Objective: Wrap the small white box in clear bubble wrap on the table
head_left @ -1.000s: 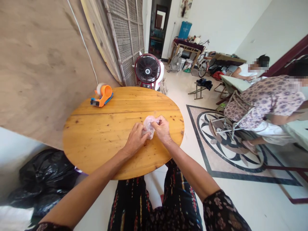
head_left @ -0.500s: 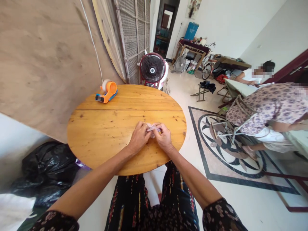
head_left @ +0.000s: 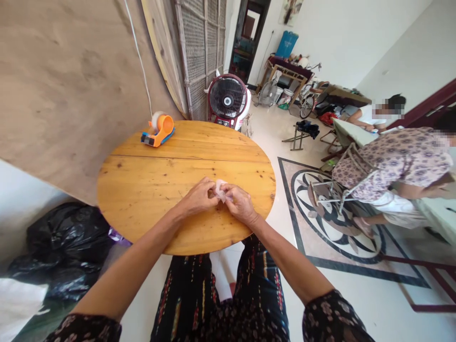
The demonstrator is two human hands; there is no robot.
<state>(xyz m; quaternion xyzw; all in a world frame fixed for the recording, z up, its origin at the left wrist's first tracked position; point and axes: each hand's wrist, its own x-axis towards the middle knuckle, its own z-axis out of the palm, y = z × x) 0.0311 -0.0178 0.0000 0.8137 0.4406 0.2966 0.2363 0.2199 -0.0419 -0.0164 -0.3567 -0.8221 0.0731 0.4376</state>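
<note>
Left hand (head_left: 200, 195): thumb and fingertips pinched on the near-left edge of a crumpled, translucent plastic piece (head_left: 221, 185). Right hand (head_left: 242, 204): fingers curled, thumb and forefinger pinching the same piece from its right side. Plastic sits between the two hands, over the near right part of an oval-looking wooden table (head_left: 149, 190); fingers cover much of it, so full shape can't be told, nor whether it touches the wood. Orange-and-blue tape dispenser (head_left: 164, 126) with a roll on it at the table's far left edge, well apart from both hands. Plywood board (head_left: 71, 90) crowds the left side, white cord (head_left: 138, 50) running down it toward the dispenser. Woven screen (head_left: 194, 57) leans behind; dark-red-rimmed fan (head_left: 228, 99) stands just past the far edge, facing the table. Black plastic bags (head_left: 64, 232) heaped on the floor at left, partly hidden by the left forearm. Right side: patterned floor inlay (head_left: 337, 223), with a co-worker in a floral top (head_left: 392, 156) seated over it on a metal-framed chair (head_left: 342, 194), hiding part of a pale-topped table (head_left: 356, 133). Second co-worker in white (head_left: 366, 115) on that table's far side. Folding stool (head_left: 296, 139) with dark cloth (head_left: 308, 128) near it. Back wall: blue bin (head_left: 287, 44) on a cluttered stand, grey fan (head_left: 268, 93), bicycle (head_left: 307, 105).
</note>
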